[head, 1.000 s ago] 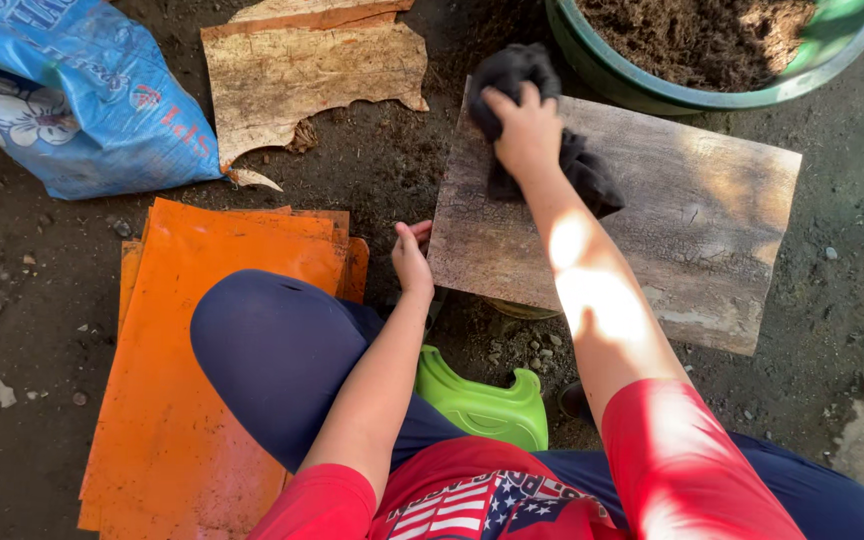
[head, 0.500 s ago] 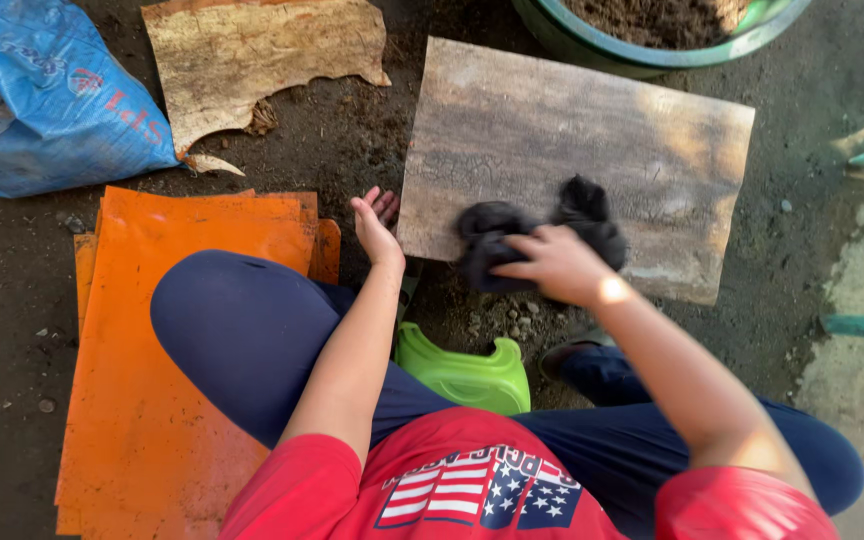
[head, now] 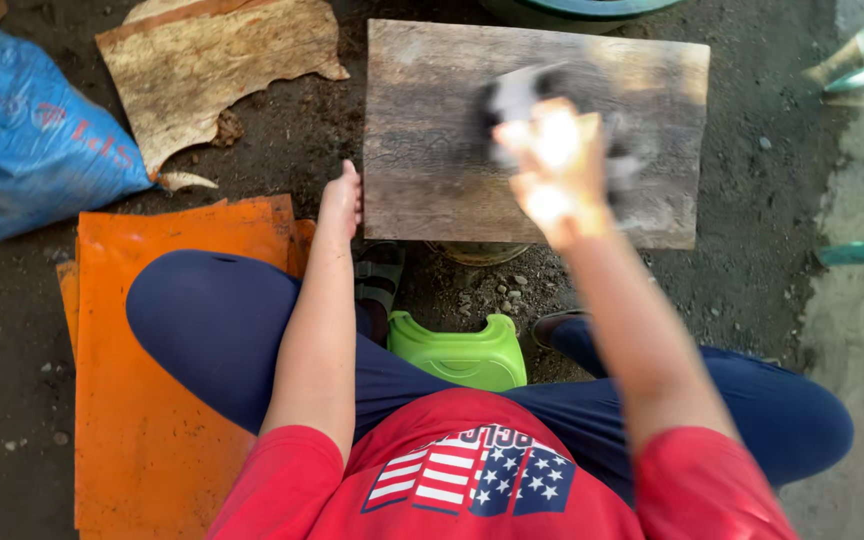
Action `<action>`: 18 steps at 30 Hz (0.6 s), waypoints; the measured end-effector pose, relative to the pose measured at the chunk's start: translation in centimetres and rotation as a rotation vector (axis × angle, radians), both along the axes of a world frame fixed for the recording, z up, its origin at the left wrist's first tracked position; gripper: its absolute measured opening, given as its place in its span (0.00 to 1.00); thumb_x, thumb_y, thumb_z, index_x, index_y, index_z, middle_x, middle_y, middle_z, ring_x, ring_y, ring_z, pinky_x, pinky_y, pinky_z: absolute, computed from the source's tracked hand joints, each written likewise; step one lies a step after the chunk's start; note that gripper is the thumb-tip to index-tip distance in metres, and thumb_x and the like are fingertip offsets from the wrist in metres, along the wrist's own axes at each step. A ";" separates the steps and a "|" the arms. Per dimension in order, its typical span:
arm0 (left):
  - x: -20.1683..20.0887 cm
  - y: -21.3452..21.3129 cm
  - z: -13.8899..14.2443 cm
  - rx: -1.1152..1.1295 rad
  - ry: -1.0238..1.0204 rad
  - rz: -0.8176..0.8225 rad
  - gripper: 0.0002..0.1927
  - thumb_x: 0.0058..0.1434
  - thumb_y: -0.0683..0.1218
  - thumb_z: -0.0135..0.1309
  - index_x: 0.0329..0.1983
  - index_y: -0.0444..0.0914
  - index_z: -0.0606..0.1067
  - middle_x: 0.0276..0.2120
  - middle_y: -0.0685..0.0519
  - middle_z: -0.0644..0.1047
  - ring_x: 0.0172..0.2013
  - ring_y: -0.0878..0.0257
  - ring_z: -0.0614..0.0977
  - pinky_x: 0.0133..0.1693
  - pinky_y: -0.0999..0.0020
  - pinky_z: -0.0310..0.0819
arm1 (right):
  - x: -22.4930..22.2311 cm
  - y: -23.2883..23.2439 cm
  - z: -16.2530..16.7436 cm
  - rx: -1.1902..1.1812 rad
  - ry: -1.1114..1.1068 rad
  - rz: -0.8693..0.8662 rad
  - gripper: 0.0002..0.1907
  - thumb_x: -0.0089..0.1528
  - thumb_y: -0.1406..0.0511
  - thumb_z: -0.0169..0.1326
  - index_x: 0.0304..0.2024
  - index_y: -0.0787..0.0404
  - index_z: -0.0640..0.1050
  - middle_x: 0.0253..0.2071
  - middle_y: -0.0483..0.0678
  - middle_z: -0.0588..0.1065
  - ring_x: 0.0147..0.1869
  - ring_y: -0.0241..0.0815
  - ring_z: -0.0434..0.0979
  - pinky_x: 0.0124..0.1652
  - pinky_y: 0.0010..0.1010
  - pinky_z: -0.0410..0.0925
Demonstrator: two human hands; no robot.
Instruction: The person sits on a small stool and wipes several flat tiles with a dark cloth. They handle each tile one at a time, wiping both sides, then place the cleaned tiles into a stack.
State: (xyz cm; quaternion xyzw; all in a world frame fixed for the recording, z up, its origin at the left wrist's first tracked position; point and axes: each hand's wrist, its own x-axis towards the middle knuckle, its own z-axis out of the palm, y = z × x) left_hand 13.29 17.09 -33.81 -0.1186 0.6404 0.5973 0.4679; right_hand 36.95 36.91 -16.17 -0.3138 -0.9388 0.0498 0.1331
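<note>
Head view is looking straight down on a seated person who is working over a weathered wooden board point(head: 432, 130) lying on dark soil. Right hand point(head: 557, 175) is hovering over the board's middle, at about 1 o'clock from the person's lap, and is gripping a dark cloth point(head: 517, 95); the hand and cloth are blurred and washed out by sun, so the fingers are closing on the cloth but how tightly cannot be told. Left hand point(head: 340, 200) is resting against the board's left edge at about 11 o'clock, fingers together and pointing toward 12, steadying the board rather than holding anything. As for progress, the board's surface is looking mostly bare and grey, with no loose soil piled on it, so the wiping seems well along; faint dark staining is remaining near the left and lower parts, so some passes are probably left, though that is a judgement from a blurred frame. The board's long axis is running from 9 to 3 o'clock, its grain the same way, with its near long edge facing the person. The cloth is bunching up with no clear axis. Around the work, an orange sheet point(head: 142, 400) is lying at 8 o'clock, a blue sack point(head: 22, 160) at 10 o'clock, and a green stool point(head: 457, 350) is sitting between the knees.
</note>
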 end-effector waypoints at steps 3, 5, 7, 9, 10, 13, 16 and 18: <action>0.6 0.4 -0.6 -0.052 0.001 -0.007 0.26 0.70 0.56 0.42 0.58 0.32 0.75 0.49 0.48 0.80 0.42 0.55 0.79 0.46 0.55 0.74 | -6.3 -10.5 -4.7 -0.146 0.053 0.212 0.21 0.58 0.67 0.55 0.50 0.38 0.83 0.62 0.53 0.72 0.53 0.62 0.72 0.45 0.54 0.67; 1.2 0.4 -1.0 -0.032 0.126 0.035 0.19 0.67 0.46 0.44 0.53 0.30 0.78 0.46 0.45 0.82 0.43 0.54 0.83 0.44 0.56 0.77 | -8.0 -14.6 -8.2 0.044 0.145 0.198 0.21 0.54 0.63 0.57 0.50 0.39 0.81 0.64 0.57 0.68 0.54 0.63 0.69 0.47 0.57 0.64; 1.9 0.2 -1.2 -0.014 0.315 0.035 0.15 0.65 0.40 0.46 0.49 0.30 0.79 0.44 0.44 0.82 0.42 0.55 0.82 0.43 0.59 0.77 | -7.4 -15.1 -11.1 0.115 0.209 0.196 0.21 0.57 0.63 0.56 0.53 0.39 0.79 0.66 0.55 0.67 0.54 0.61 0.69 0.47 0.56 0.63; 2.7 0.2 -1.1 -0.010 0.308 0.100 0.14 0.67 0.40 0.46 0.48 0.30 0.80 0.44 0.45 0.82 0.41 0.55 0.81 0.44 0.60 0.76 | -6.1 -14.5 -12.6 0.053 0.195 0.279 0.21 0.60 0.64 0.55 0.56 0.40 0.79 0.68 0.54 0.67 0.54 0.58 0.68 0.47 0.53 0.64; 2.9 0.4 -1.2 0.013 0.314 0.131 0.14 0.68 0.40 0.46 0.48 0.30 0.80 0.44 0.46 0.82 0.41 0.56 0.81 0.44 0.61 0.76 | -5.2 -14.0 -13.3 0.068 0.212 0.268 0.21 0.60 0.64 0.55 0.56 0.40 0.79 0.67 0.54 0.67 0.54 0.58 0.68 0.47 0.52 0.64; 3.7 1.1 -0.8 -0.128 0.296 0.203 0.16 0.71 0.47 0.48 0.48 0.31 0.81 0.43 0.51 0.83 0.42 0.61 0.84 0.45 0.64 0.78 | -2.5 -11.3 -14.1 0.113 0.237 0.236 0.19 0.59 0.64 0.54 0.52 0.38 0.80 0.62 0.54 0.69 0.52 0.58 0.69 0.44 0.50 0.63; 4.2 1.6 -0.5 -0.211 0.410 0.181 0.17 0.70 0.49 0.51 0.51 0.32 0.80 0.45 0.52 0.83 0.42 0.63 0.83 0.45 0.64 0.77 | 3.8 -5.6 -13.7 0.070 0.222 0.096 0.16 0.60 0.65 0.55 0.48 0.38 0.82 0.57 0.49 0.73 0.52 0.55 0.73 0.42 0.48 0.63; 4.2 1.7 -0.3 -0.221 0.407 0.167 0.17 0.71 0.49 0.51 0.53 0.33 0.79 0.44 0.50 0.82 0.41 0.59 0.82 0.45 0.61 0.76 | 9.9 1.2 -12.9 0.061 0.055 -0.123 0.16 0.56 0.64 0.62 0.45 0.41 0.81 0.51 0.48 0.73 0.52 0.55 0.72 0.45 0.47 0.66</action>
